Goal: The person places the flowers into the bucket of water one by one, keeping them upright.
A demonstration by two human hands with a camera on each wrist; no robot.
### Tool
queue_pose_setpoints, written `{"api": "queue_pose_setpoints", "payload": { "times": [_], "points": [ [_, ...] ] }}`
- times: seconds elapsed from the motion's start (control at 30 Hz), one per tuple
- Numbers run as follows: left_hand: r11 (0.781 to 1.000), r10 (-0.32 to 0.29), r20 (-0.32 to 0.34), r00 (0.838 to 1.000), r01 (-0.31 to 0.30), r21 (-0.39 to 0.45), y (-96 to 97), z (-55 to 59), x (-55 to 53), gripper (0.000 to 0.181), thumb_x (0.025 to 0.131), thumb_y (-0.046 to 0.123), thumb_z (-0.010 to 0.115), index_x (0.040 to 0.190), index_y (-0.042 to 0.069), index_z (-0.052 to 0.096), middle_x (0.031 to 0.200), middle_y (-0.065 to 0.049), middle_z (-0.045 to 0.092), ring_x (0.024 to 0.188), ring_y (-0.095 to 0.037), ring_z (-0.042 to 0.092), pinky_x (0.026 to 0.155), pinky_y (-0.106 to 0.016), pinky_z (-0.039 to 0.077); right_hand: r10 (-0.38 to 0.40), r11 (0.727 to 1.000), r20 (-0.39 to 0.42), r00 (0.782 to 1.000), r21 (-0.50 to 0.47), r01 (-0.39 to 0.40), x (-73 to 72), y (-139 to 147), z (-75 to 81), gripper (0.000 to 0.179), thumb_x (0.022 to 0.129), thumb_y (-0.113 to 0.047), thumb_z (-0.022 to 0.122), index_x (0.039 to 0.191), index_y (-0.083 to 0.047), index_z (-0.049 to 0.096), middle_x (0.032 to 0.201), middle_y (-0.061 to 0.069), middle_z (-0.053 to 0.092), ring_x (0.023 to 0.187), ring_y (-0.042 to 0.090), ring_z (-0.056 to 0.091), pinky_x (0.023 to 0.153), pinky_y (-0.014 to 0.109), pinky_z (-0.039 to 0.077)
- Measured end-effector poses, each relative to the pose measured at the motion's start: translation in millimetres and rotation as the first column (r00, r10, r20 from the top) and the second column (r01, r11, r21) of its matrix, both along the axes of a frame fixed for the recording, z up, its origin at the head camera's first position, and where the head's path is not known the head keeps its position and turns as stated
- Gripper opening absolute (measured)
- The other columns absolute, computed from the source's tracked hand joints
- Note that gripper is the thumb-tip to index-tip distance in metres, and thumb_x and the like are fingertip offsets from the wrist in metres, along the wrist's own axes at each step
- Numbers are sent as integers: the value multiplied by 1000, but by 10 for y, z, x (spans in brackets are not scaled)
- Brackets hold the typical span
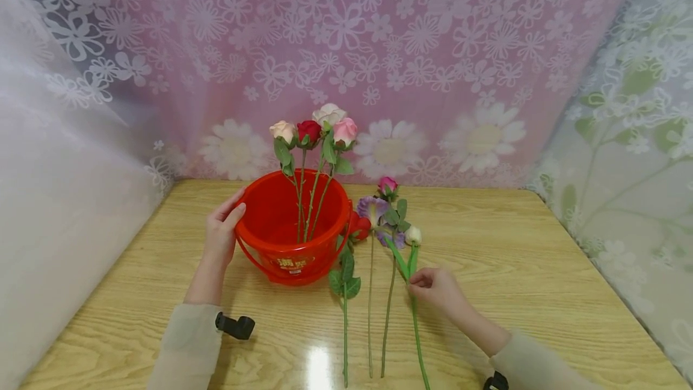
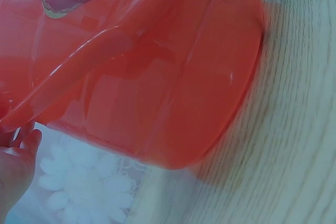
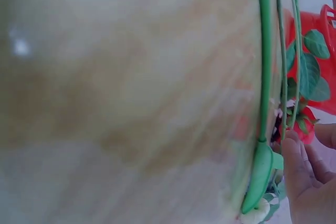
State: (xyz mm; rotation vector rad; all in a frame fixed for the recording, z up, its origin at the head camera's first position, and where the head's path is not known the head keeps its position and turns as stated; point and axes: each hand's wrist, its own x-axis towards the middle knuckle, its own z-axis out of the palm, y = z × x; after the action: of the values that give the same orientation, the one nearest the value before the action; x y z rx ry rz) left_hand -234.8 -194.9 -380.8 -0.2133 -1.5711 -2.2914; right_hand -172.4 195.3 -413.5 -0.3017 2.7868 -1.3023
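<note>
At the left side of a red bucket [image 1: 295,263], my left hand [image 1: 223,230] grips its rim. Several roses stand in the bucket: a cream one [image 1: 283,131], a red one [image 1: 309,132], a white one [image 1: 329,114] and a pink one [image 1: 345,131]. My right hand [image 1: 441,294] is at the leaves of a white tulip [image 1: 413,236] lying on the table. In the right wrist view, a gap shows between thumb and forefinger, with the tulip's green stem [image 3: 265,66] beside the fingertips. The left wrist view shows my left fingers [image 2: 32,142] by the handle's end.
Left of the tulip lie a purple flower [image 1: 372,208], a magenta rose [image 1: 387,186] and a red rose [image 1: 360,226], their stems pointing toward me. The wooden table [image 1: 503,245] meets a flowered pink curtain [image 1: 346,47] behind and pale curtains at both sides.
</note>
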Motion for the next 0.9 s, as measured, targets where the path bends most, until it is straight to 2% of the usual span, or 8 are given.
{"api": "queue_pose_setpoints", "payload": {
  "times": [0.2, 0.37, 0.6, 0.77, 0.9],
  "points": [
    [1000, 5, -8, 1000, -5, 21, -2, -3, -3, 34, 88, -1, 50, 121, -2, 52, 112, 2, 58, 101, -14, 54, 82, -26, 46, 11, 1000, 46, 999, 6, -11, 83, 31, -67, 4, 76, -4, 64, 77, 0, 64, 65, 1, 57, 59, 13, 52, 49, 22, 44],
    [1000, 1, -19, 1000, 0, 25, 2, -4, -2, 34, 88, -2, 49, 122, -5, 50, 111, 3, 59, 103, -13, 53, 83, -26, 45, -6, 1000, 99, 995, 23, 4, 128, 26, -115, 6, 75, -6, 66, 75, 0, 64, 62, -1, 56, 56, 12, 51, 46, 21, 44],
    [1000, -4, 16, 1000, 4, 14, 5, 1, 7, 36, 88, 0, 51, 124, -4, 48, 114, 1, 56, 105, -12, 51, 83, -24, 45, -10, 997, 110, 994, 73, 2, 173, 21, -128, 5, 73, -4, 66, 71, -2, 62, 59, -1, 54, 54, 11, 49, 45, 21, 42],
    [1000, 0, 34, 999, 0, -17, 4, 15, 12, 40, 89, 4, 51, 127, -7, 42, 121, -3, 51, 107, -12, 49, 83, -24, 45, 40, 997, 123, 992, 64, -49, 193, 46, -131, 8, 74, -6, 67, 71, -2, 61, 58, -1, 53, 51, 11, 50, 43, 21, 42],
    [1000, -4, 22, 1000, 4, -9, 1, 10, 9, 42, 89, 3, 51, 127, -9, 40, 120, -2, 52, 107, -12, 50, 83, -24, 45, 92, 992, 110, 990, 75, -100, 196, 51, -127, 10, 74, -7, 68, 68, -3, 60, 56, -2, 52, 49, 11, 48, 42, 21, 41]
  ]
}}
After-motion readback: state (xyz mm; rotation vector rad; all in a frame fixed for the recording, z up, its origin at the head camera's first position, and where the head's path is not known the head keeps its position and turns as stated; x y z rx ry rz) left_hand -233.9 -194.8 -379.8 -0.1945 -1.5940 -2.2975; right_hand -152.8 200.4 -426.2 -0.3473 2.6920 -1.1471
